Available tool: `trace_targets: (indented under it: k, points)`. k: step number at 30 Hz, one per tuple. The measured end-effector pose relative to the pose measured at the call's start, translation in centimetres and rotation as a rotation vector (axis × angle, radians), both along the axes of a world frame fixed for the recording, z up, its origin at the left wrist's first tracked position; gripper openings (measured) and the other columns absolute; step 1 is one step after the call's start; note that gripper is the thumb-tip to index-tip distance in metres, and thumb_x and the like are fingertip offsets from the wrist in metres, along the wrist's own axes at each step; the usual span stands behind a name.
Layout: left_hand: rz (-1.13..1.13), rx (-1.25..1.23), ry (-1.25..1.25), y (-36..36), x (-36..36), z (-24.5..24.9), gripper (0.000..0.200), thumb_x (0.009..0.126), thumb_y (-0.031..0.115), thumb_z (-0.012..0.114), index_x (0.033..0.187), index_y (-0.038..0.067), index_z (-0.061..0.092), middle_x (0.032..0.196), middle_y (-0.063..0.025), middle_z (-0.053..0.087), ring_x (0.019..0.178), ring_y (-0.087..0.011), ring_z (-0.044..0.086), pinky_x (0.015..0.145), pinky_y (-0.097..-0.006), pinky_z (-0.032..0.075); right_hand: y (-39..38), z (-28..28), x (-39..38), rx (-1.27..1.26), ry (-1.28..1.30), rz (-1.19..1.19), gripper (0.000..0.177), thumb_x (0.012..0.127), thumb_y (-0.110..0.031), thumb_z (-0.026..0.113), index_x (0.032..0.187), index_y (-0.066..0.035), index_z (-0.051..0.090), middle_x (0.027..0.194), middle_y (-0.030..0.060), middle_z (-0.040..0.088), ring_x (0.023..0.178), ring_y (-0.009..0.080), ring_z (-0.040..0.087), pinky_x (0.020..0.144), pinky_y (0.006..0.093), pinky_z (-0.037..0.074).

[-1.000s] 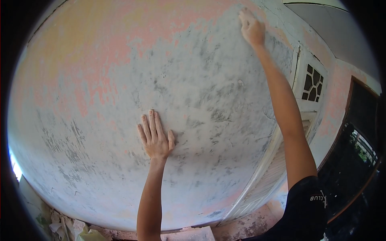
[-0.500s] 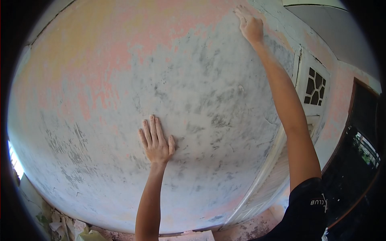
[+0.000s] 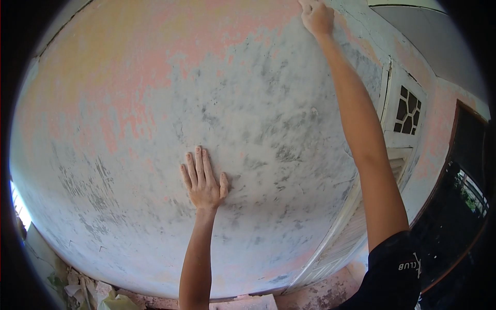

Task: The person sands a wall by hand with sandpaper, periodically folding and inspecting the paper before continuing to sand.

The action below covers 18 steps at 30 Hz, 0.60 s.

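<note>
Wall [image 3: 258,113], patchy pink and grey: left hand [image 3: 205,192] flat against it, 4 fingers loosely spread; right hand [image 3: 319,19] higher, fingers' state I cannot tell.

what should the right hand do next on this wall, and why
Probably sweep the right hand a little left along the ragged edge of the pink paint: it is near that edge, more pink lies to that side, and the left hand is spread lower on the wall.

The wall [image 3: 248,124] stands patchy grey, pink and yellow above.
</note>
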<state>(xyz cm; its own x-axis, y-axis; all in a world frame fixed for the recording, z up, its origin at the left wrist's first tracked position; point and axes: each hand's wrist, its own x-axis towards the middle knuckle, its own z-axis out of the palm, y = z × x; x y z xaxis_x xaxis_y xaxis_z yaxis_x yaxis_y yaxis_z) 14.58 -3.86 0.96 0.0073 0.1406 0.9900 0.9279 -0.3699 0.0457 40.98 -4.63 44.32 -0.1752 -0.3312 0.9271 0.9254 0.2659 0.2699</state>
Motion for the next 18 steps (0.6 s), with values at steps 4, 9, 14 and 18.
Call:
trace_targets:
  k: [4,9,14,18]
  points:
    - [-0.006,-0.012,-0.014,-0.1,0.1,0.1,0.068,0.092,0.037,0.041,0.148,-0.003,0.035,0.155,-0.0159,0.035,0.146,-0.0359,0.025,0.120,-0.0511,0.014,1.6,-6.5,-1.0,-0.014,-0.135,-0.123,0.030,0.093,-0.009,0.049,0.111,-0.013,0.072,0.119,0.0098,0.067,0.112,0.0267,0.063,0.093,0.0346,0.052]
    - [-0.019,0.006,-0.017,0.1,-0.2,-0.1,0.070,0.091,0.038,0.043,0.149,0.000,0.034,0.156,-0.0119,0.035,0.147,-0.0332,0.024,0.120,-0.0498,0.014,0.6,-3.0,-0.3,-0.033,-0.288,-0.048,0.031,0.093,-0.010,0.048,0.115,-0.013,0.071,0.124,0.0113,0.064,0.116,0.0281,0.061,0.095,0.0365,0.051]
    - [-0.031,-0.053,-0.067,-0.8,-0.2,0.2,0.067,0.089,0.036,0.046,0.148,0.005,0.038,0.157,-0.0068,0.034,0.146,-0.0284,0.027,0.119,-0.0485,0.019,2.9,-8.6,-3.4,0.098,-0.296,0.000,0.031,0.095,-0.012,0.050,0.120,-0.009,0.068,0.127,0.0132,0.063,0.118,0.0290,0.060,0.097,0.0366,0.050]
    - [-0.206,-0.117,-0.080,-5.6,-1.1,-0.1,0.064,0.090,0.024,0.053,0.148,0.002,0.036,0.153,-0.0113,0.039,0.143,-0.0318,0.031,0.116,-0.0481,0.025,-2.6,-22.1,-6.2,-0.365,-0.437,0.266,0.031,0.092,-0.006,0.055,0.121,0.000,0.065,0.130,0.0187,0.059,0.122,0.0324,0.057,0.099,0.0347,0.049]
